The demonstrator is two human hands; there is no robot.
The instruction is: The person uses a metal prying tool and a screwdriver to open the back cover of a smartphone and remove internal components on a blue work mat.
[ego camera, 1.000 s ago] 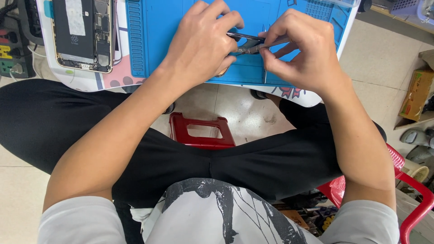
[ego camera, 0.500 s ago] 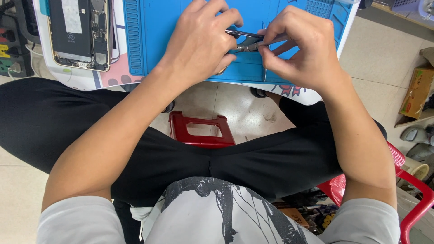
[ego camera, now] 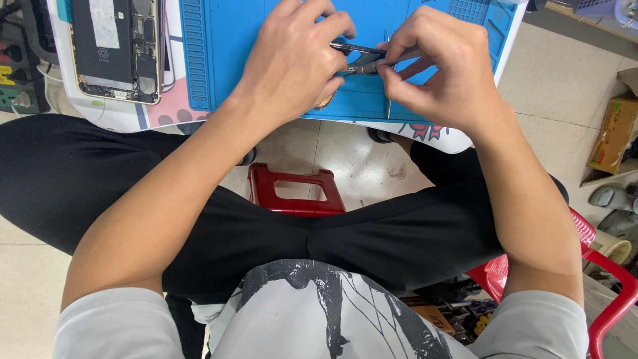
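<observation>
In the head view a white desk [ego camera: 100, 116] runs along the top of the frame, its front edge patterned with red and dark shapes, and a blue mat [ego camera: 226, 60] with ribbed edges and a gridded corner covers most of it. At the upper left, just beside the mat, lies an opened phone [ego camera: 116, 50], its insides showing in a gold frame, and left of that, at the frame's edge, sits a power strip [ego camera: 13, 80]. Below the desk the floor [ego camera: 359, 156] is pale tile; a red stool [ego camera: 296, 193] stands between the person's knees, a red chair [ego camera: 611, 292] shows at the lower right, and a cardboard box [ego camera: 615, 133] rests at the right edge with shoes just below it. Both forearms reach up from the bottom corners and meet over the mat at top centre. The left hand [ego camera: 292, 63] is curled, knuckles up, its fingers [ego camera: 332, 23] closed around the left end of a small dark tool [ego camera: 362, 58], which may be tweezers; what the tool grips cannot be told. The right hand [ego camera: 442, 66] faces it, thumb and forefinger pinched on the tool's right end, the other fingers folded beneath. A thin metal pick [ego camera: 388, 106] lies upright on the mat just under the right hand.
</observation>
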